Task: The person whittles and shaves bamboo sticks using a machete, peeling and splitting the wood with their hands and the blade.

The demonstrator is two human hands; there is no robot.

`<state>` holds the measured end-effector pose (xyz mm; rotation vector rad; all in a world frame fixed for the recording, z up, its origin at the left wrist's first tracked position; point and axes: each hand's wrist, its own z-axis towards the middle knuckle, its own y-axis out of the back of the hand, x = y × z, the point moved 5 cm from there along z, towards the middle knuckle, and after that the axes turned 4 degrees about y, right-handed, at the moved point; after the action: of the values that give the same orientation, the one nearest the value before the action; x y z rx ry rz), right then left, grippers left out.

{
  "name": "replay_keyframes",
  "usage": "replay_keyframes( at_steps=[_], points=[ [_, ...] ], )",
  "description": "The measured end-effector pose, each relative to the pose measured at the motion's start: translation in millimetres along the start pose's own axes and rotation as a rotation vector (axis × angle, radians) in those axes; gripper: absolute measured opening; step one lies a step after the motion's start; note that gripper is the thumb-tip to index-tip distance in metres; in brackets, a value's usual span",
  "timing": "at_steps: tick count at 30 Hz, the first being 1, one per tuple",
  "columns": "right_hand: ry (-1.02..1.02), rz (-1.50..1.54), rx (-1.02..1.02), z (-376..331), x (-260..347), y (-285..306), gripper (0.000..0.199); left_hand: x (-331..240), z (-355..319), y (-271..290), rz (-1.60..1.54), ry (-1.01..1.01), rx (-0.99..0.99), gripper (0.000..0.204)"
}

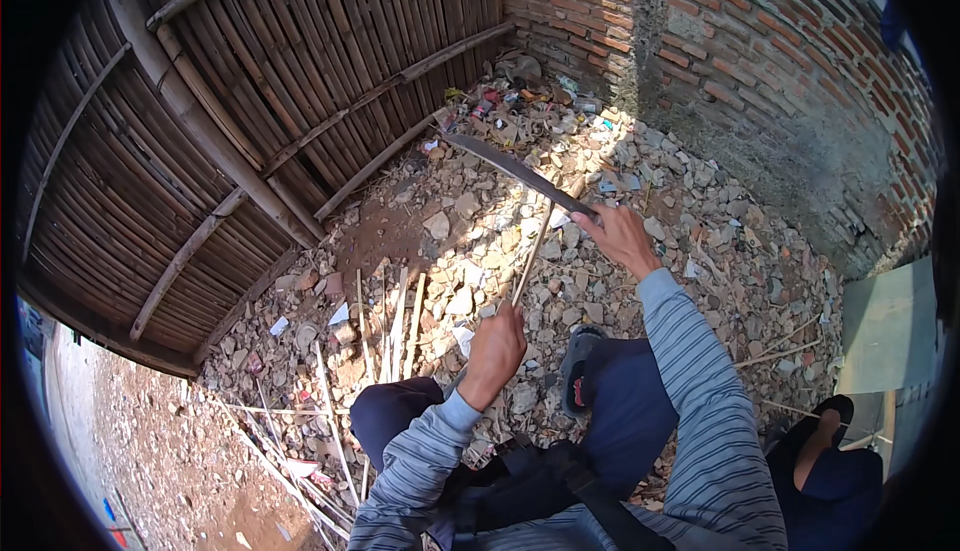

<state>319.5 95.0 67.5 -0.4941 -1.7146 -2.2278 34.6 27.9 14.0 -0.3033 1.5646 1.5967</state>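
I'm seeing both hands full: blade in the right, bamboo strip in the left, over rubble ground.
Right hand [620, 236] is gripping the handle of a long curved blade [515, 169], tip pointing far-left toward the bamboo fence [230, 101]. Left hand [495, 346] is closing around the near end of a thin bamboo strip [533, 251], which is slanting up and away until it's meeting the blade just left of the right hand. More split strips [390, 326] are lying on the rubble to the left; a brick wall [720, 41] is standing far right.
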Motion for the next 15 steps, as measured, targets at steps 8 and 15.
replay_keyframes(
  at_steps=[8, 15],
  points=[
    [0.347, -0.148, 0.021, -12.6, 23.2, -7.3, 0.069, 1.7, -1.8, 5.0, 0.039, 0.002, -0.040, 0.026],
    [-0.210, -0.050, -0.005, 2.1, -25.8, -6.3, 0.071, 12.0, -6.7, -13.9, 0.018, 0.043, 0.059, 0.027]
  ],
)
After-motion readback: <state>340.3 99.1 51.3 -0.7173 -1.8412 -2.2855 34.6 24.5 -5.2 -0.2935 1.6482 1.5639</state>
